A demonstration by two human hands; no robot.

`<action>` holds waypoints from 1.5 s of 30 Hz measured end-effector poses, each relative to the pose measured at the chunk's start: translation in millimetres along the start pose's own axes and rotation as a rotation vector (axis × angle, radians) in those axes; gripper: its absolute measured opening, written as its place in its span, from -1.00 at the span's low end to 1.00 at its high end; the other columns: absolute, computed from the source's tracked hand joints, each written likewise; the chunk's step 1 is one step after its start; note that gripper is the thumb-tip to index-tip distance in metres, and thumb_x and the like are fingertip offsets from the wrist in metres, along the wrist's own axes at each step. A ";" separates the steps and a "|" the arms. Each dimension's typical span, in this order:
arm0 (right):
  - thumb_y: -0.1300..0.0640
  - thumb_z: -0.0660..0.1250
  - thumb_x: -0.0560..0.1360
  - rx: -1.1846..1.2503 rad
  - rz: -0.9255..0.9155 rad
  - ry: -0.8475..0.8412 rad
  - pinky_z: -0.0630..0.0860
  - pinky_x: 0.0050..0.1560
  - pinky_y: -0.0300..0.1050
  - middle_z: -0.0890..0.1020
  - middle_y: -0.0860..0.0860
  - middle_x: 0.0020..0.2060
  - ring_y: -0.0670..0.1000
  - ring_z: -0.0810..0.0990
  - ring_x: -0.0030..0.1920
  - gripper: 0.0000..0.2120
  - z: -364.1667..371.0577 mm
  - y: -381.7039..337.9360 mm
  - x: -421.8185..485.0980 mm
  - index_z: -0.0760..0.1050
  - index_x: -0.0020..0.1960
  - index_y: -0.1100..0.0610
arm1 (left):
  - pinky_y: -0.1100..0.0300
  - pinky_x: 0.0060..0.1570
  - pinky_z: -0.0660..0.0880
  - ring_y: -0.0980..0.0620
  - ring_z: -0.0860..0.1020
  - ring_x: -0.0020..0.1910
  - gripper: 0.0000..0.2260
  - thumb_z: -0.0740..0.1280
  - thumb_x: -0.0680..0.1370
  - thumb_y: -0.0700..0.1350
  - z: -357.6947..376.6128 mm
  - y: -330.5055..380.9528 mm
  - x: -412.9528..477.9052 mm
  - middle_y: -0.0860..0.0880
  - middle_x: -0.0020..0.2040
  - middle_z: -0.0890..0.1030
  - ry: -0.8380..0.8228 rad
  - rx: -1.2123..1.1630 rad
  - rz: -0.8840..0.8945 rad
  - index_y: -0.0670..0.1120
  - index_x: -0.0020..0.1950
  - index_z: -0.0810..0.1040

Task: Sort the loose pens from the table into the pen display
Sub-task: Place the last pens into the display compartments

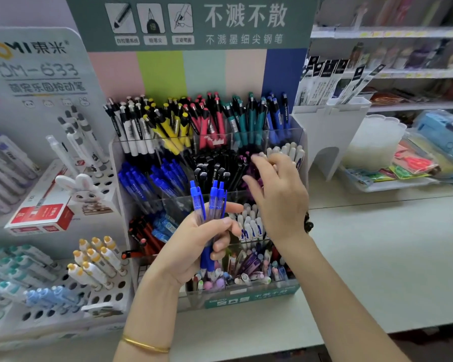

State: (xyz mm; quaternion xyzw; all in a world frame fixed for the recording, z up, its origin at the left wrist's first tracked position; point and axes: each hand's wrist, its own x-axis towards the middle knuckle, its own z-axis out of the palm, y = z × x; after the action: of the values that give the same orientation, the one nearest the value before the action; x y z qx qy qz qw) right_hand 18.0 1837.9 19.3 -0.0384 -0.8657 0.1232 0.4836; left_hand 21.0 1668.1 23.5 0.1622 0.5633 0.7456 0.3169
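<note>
My left hand [199,246] grips a small bunch of blue click pens [213,205], tips down, in front of the tiered clear pen display [302,142]. The display holds rows of white, yellow, red, teal and blue pens at the back, blue and black pens in the middle, and mixed pens in front. My right hand [277,189] hovers over the middle row near the purple pens [254,176], fingers loosely bent with nothing visibly held.
A white stand with holes and capped pens [94,259] sits to the left, with a red box [42,215] on it. A white organiser [330,131] and a tray of packets [403,168] stand to the right. The white tabletop [377,257] stretches right.
</note>
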 end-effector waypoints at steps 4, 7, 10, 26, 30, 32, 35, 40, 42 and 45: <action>0.17 0.44 0.45 0.359 0.304 0.008 0.50 -0.07 -0.19 0.38 -0.05 0.05 -0.03 0.51 -0.19 -0.60 -16.5 -4.8 -28.8 0.40 0.22 0.18 | 0.32 -0.54 0.31 0.12 0.31 -0.48 -0.76 0.27 0.54 -0.26 -3.3 0.7 -0.9 -0.06 -0.26 0.56 -0.009 -0.004 0.003 -0.18 0.20 0.53; -0.03 0.39 0.47 0.190 0.412 -0.118 0.46 -0.20 -0.14 0.48 0.00 -0.04 0.04 0.53 -0.17 -0.65 -10.3 -3.3 -33.9 0.50 0.09 0.21 | 0.32 -0.54 0.31 0.13 0.31 -0.48 -0.78 0.24 0.58 -0.29 -3.2 -0.5 0.8 -0.07 -0.26 0.55 -0.010 -0.007 -0.001 -0.19 0.21 0.52; -0.23 0.22 0.47 -0.088 0.315 -0.169 0.43 -0.30 -0.08 0.56 0.08 -0.19 0.12 0.53 -0.20 -0.51 1.6 -6.3 -26.4 0.56 -0.03 0.22 | 0.32 -0.54 0.32 0.13 0.32 -0.48 -0.70 0.27 0.50 -0.21 -2.3 -1.7 1.8 -0.07 -0.25 0.55 -0.030 -0.023 -0.004 -0.20 0.22 0.52; 0.21 0.31 0.54 0.081 0.352 -0.345 0.43 0.10 -0.06 0.55 0.14 0.10 0.13 0.50 0.15 -0.71 -1.3 -22.9 2.6 0.45 0.25 0.23 | 0.32 -0.54 0.32 0.13 0.32 -0.48 -0.71 0.29 0.50 -0.22 -3.8 -0.6 -3.0 -0.05 -0.26 0.55 -0.035 -0.030 -0.008 -0.19 0.21 0.52; 0.17 0.29 0.56 0.162 0.440 -0.275 0.47 -0.01 -0.10 0.61 0.08 -0.05 0.08 0.57 -0.01 -0.76 -19.9 -22.3 -10.2 0.48 0.21 0.20 | 0.32 -0.54 0.32 0.13 0.33 -0.48 -0.69 0.28 0.48 -0.19 -4.1 -1.4 -1.9 -0.05 -0.26 0.55 -0.035 -0.033 -0.010 -0.19 0.21 0.52; 0.06 0.25 0.59 0.089 0.475 -0.361 0.44 -0.10 -0.08 0.61 0.05 -0.07 0.08 0.58 -0.02 -0.73 -21.7 -20.7 -13.2 0.47 0.24 0.15 | 0.32 -0.54 0.32 0.13 0.33 -0.48 -0.69 0.28 0.48 -0.19 -3.2 -2.2 -1.1 -0.06 -0.26 0.55 -0.036 -0.038 -0.013 -0.19 0.21 0.52; -0.03 0.19 0.60 -0.023 0.510 -0.478 0.31 -0.23 -0.10 0.60 0.03 -0.13 0.11 0.58 -0.06 -0.74 -20.2 -19.8 -14.5 0.45 0.16 0.12 | 0.32 -0.54 0.32 0.13 0.33 -0.47 -0.70 0.28 0.48 -0.20 -1.4 -2.5 -0.5 -0.06 -0.26 0.54 -0.047 -0.032 -0.013 -0.19 0.20 0.53; -0.07 0.14 0.61 -0.067 0.550 -0.496 0.31 -0.25 -0.10 0.61 0.02 -0.15 0.13 0.58 -0.10 -0.74 -18.4 -20.8 -11.2 0.42 0.11 0.10 | 0.32 -0.53 0.32 0.13 0.33 -0.47 -0.68 0.28 0.48 -0.20 -1.9 -0.4 -2.2 -0.06 -0.25 0.54 -0.054 -0.015 -0.002 -0.20 0.22 0.52; -0.05 0.16 0.60 -0.009 0.575 -0.520 0.31 -0.26 -0.10 0.59 0.02 -0.19 0.12 0.58 -0.13 -0.75 -15.7 -22.6 -12.6 0.40 0.10 0.12 | 0.32 -0.53 0.32 0.13 0.33 -0.47 -0.69 0.28 0.48 -0.20 -2.5 0.5 -3.7 -0.05 -0.26 0.55 -0.053 -0.014 0.003 -0.20 0.22 0.52; 0.00 0.20 0.57 0.180 0.698 -0.481 0.32 -0.28 -0.11 0.57 -0.04 -0.30 0.04 0.56 -0.19 -0.72 -12.7 -24.2 -15.6 0.40 0.23 0.09 | 0.32 -0.53 0.33 0.13 0.33 -0.47 -0.69 0.28 0.48 -0.20 -2.9 1.3 -5.7 -0.05 -0.26 0.55 -0.044 -0.007 0.006 -0.19 0.22 0.52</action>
State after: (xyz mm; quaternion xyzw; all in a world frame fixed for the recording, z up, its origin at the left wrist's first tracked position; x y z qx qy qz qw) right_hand 38.2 1813.8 18.9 -0.2568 -0.8747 0.3597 0.1990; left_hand 23.1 1662.0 24.4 0.1792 0.5529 0.7448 0.3277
